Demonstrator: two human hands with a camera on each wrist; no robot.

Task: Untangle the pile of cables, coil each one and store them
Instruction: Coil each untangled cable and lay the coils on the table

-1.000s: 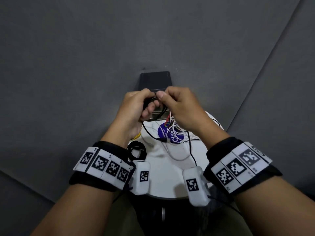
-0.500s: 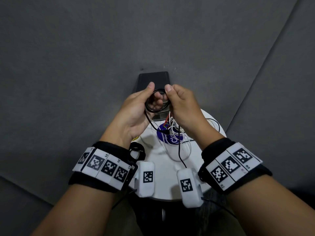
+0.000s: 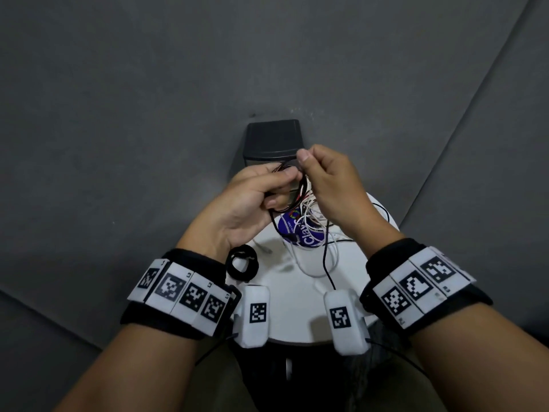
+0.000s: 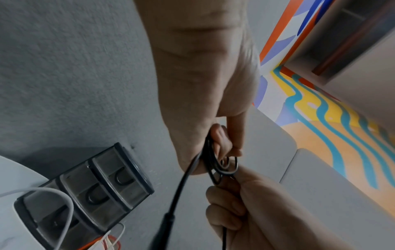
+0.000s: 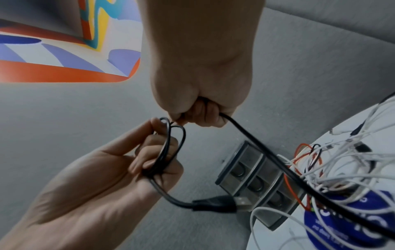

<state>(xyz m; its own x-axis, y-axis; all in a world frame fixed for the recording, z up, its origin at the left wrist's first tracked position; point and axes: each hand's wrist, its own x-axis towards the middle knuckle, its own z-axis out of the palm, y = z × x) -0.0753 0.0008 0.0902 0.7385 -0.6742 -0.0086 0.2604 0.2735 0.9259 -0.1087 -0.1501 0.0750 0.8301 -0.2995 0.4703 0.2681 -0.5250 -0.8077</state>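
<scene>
My left hand (image 3: 282, 187) grips several small loops of a black USB cable (image 5: 171, 147) above the far edge of the white round table (image 3: 297, 307). The cable's USB plug (image 5: 222, 203) hangs below the left palm. My right hand (image 3: 306, 168) pinches the same cable right beside the loops, and the free run (image 3: 325, 251) trails down to the table. A tangled pile of white, red and black cables (image 3: 309, 209) lies under both hands. In the left wrist view the loops (image 4: 213, 162) sit between thumb and fingers.
A dark box with three clear drawers (image 3: 273, 141) stands at the table's far edge, behind the hands. A coiled black cable (image 3: 242, 263) lies on the table near my left wrist. A blue round disc (image 3: 300, 236) lies under the pile. Grey cushions surround the table.
The loops faced up as an open ring between both hands; now the left hand grips them edge-on, and the right hand has risen above the loops with the free run.
</scene>
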